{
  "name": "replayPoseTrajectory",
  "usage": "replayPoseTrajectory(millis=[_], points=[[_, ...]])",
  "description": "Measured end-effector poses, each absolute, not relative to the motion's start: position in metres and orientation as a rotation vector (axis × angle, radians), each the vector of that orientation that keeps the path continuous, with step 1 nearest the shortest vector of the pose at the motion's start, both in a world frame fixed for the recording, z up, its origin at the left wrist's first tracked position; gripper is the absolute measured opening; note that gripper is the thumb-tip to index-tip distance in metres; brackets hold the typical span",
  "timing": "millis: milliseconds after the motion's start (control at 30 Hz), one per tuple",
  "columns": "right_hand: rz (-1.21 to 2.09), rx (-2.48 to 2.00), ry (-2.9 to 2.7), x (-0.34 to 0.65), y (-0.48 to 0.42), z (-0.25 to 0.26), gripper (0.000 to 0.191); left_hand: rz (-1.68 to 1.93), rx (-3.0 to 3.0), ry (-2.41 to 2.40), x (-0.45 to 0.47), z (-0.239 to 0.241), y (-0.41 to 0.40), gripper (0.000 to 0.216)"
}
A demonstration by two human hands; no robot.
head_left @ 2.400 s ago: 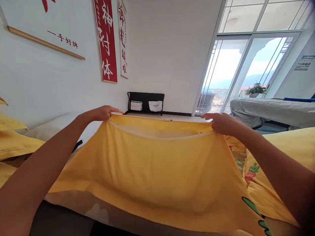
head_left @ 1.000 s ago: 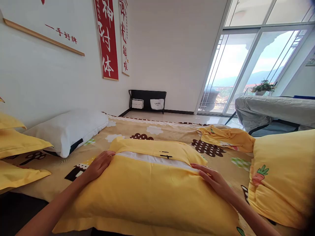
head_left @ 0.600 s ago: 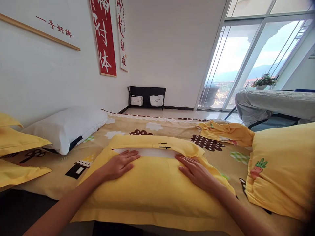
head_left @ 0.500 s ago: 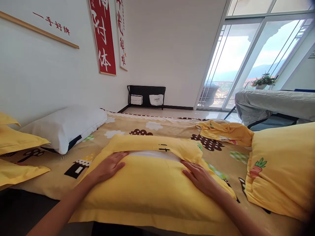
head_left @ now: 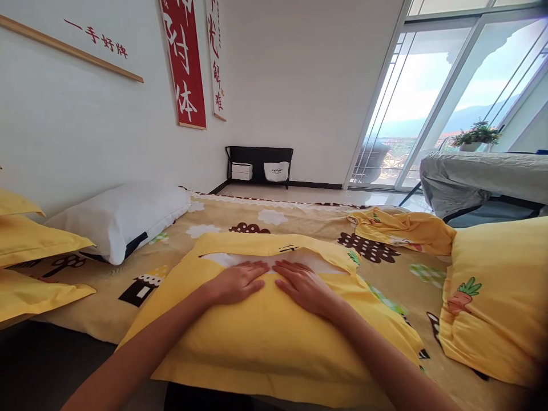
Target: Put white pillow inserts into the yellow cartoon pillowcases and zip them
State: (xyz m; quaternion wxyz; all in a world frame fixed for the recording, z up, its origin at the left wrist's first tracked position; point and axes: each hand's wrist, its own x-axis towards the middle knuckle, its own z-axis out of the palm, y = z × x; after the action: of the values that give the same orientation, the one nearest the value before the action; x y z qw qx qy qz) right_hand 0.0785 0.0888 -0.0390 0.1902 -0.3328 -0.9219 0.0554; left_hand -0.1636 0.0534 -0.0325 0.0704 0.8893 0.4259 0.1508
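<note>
A person's left hand (head_left: 237, 283) and right hand (head_left: 305, 285) are lying flat, grasping nothing, across a yellow pillowcase (head_left: 265, 342), apparently holding its near edge down. The pillowcase is resting on a patterned sheet (head_left: 96, 305), white filling (head_left: 317, 263) showing through.

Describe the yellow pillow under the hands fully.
The yellow pillow looks plump in smooth fabric, with a flat flange along its near edge. Black marks and a green leaf print show on its far flap. It lies on the patterned bedsheet, its top slit gaping over white inner material. The left hand and right hand rest at the slit.
</note>
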Motion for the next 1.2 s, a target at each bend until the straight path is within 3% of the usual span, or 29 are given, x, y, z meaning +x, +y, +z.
replayPoseTrajectory(millis=[200,433,567,700,867,1000,1200], points=[[-0.003,-1.28,-2.416,0.148,0.097,-0.097,0.059,0.574,2.502,1.824,-0.214,-0.074,0.034,0.054],[0.002,-1.256,-2.388,0.152,0.092,-0.099,0.058,0.51,2.32,1.995,-0.219,-0.062,0.016,0.053],[-0.056,-1.231,-2.301,0.172,0.086,-0.102,0.048,0.578,2.375,2.013,-0.228,-0.06,0.016,0.05],[-0.267,-1.159,-2.332,0.193,0.083,-0.087,0.037,0.581,2.557,1.97,-0.24,-0.048,0.022,0.045],[-0.497,-1.134,-2.469,0.198,0.098,-0.033,0.048,0.497,2.735,1.903,-0.255,-0.015,0.031,0.04],[-0.609,-1.15,-2.435,0.19,0.113,-0.001,0.042,0.583,2.79,1.884,-0.264,0.008,0.037,0.039],[-0.995,-1.323,-2.34,0.175,0.127,-0.016,0.042,0.724,2.906,2.09,-0.25,0.008,0.055,0.038]])
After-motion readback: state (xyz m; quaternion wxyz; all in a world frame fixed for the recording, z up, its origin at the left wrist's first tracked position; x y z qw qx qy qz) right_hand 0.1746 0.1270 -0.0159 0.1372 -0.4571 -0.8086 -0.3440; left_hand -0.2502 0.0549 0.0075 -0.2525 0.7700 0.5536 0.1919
